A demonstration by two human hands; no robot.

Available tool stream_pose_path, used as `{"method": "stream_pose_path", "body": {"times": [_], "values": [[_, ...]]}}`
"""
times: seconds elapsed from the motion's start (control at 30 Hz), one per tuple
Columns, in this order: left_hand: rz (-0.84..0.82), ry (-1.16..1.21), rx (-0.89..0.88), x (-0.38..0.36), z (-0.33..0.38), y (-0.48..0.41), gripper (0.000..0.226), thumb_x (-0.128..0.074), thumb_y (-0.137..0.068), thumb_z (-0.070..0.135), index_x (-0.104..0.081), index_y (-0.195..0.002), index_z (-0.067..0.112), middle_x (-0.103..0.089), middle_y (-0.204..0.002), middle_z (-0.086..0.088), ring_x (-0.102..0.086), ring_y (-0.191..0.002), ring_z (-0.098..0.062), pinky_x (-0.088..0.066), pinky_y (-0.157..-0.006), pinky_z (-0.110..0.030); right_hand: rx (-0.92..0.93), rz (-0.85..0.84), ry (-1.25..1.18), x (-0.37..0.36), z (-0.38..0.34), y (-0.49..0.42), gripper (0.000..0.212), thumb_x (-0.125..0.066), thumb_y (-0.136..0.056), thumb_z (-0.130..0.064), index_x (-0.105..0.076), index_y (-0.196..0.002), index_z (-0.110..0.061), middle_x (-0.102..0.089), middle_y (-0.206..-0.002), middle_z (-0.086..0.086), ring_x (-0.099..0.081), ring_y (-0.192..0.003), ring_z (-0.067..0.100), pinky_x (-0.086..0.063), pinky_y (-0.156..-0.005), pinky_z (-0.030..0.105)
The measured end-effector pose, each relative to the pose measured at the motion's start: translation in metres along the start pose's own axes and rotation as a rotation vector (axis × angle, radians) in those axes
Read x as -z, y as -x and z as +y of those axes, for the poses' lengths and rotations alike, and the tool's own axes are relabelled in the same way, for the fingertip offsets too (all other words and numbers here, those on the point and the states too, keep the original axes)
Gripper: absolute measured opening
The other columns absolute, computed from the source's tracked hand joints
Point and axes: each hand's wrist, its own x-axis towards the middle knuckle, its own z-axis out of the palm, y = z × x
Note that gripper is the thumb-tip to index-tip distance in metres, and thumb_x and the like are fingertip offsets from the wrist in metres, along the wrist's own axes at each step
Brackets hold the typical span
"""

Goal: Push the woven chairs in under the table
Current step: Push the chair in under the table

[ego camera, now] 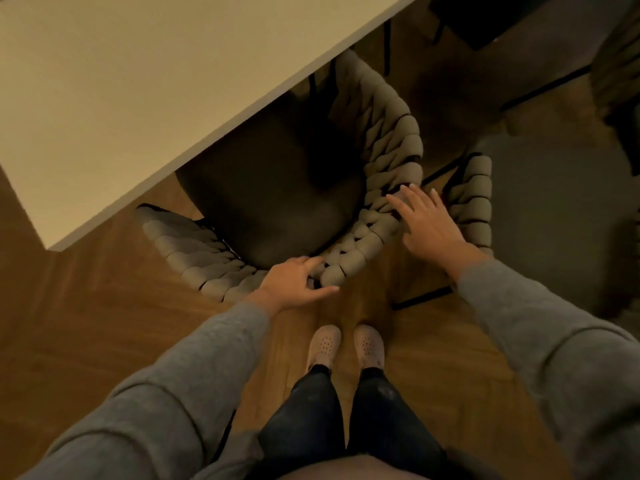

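A chair with a thick grey woven backrest point(388, 140) and a dark round seat point(277, 188) stands partly under the white table point(121, 81); the table edge covers the front of the seat. My left hand point(298, 282) grips the woven rim at the middle of the curved back, fingers curled over the weave and thumb below it. My right hand point(426, 220) lies on the right side of the backrest with fingers spread and straight. A second woven chair point(474, 199) stands close to the right, its back almost touching my right hand.
My feet in light perforated clogs point(346, 348) stand on the wooden floor just behind the chair. Black chair legs point(422, 299) run along the floor to the right. A grey rug point(554, 209) and more dark furniture point(616, 81) lie at the right and far right.
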Motion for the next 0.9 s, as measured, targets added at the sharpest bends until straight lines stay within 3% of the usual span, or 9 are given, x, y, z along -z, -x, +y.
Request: {"method": "stream_pose_path", "body": {"times": [0.17, 0.33, 0.5, 0.67, 0.9], "values": [[0.173, 0.008, -0.259, 0.020, 0.058, -0.033, 0.074, -0.050, -0.091, 0.062, -0.030, -0.150, 0.021, -0.024, -0.157, -0.005, -0.024, -0.143, -0.022, -0.026, -0.114, -0.032, -0.207, 0.130, -0.209, -0.008, 0.026, 0.070, 0.079, -0.063, -0.089, -0.025, -0.018, -0.154, -0.024, -0.019, -0.160, 0.011, -0.012, -0.149, 0.028, -0.007, -0.122, 0.048], [0.208, -0.168, -0.539, 0.026, 0.134, -0.066, 0.073, -0.055, -0.090, 0.058, -0.034, -0.149, 0.019, -0.018, -0.160, -0.012, -0.014, -0.148, -0.027, -0.010, -0.122, -0.042, -0.408, 0.235, -0.342, -0.038, 0.057, 0.160, 0.086, -0.063, -0.085, -0.056, -0.024, -0.153, -0.021, -0.027, -0.157, 0.009, -0.019, -0.147, 0.026, -0.011, -0.120, 0.047], [0.077, -0.339, -0.714, 0.003, 0.212, -0.078, 0.076, -0.052, -0.089, 0.061, -0.030, -0.150, 0.021, -0.012, -0.161, -0.011, -0.004, -0.149, -0.026, 0.008, -0.116, -0.037, -0.490, 0.049, -0.332, -0.063, 0.105, 0.246, 0.116, -0.040, -0.068, -0.089, -0.010, -0.156, -0.020, -0.015, -0.162, 0.004, -0.008, -0.150, 0.020, 0.001, -0.120, 0.038], [-0.041, -0.453, -0.736, -0.031, 0.277, -0.082, 0.079, -0.055, -0.087, 0.062, -0.029, -0.150, 0.022, -0.014, -0.160, -0.011, -0.002, -0.149, -0.027, 0.004, -0.119, -0.044, -0.468, -0.225, -0.170, -0.082, 0.168, 0.310, 0.117, -0.058, -0.075, -0.074, 0.008, -0.155, -0.019, 0.000, -0.163, 0.004, 0.002, -0.150, 0.021, 0.005, -0.121, 0.042], [-0.189, -0.509, -0.579, -0.099, 0.378, -0.091, 0.089, -0.052, -0.083, 0.070, -0.023, -0.152, 0.022, -0.033, -0.154, -0.006, -0.016, -0.147, -0.026, 0.004, -0.118, -0.051, -0.307, -0.302, -0.070, -0.115, 0.284, 0.364, 0.111, -0.062, -0.075, -0.070, 0.002, -0.156, -0.027, -0.011, -0.162, 0.002, -0.006, -0.150, 0.021, 0.003, -0.120, 0.047]]}}
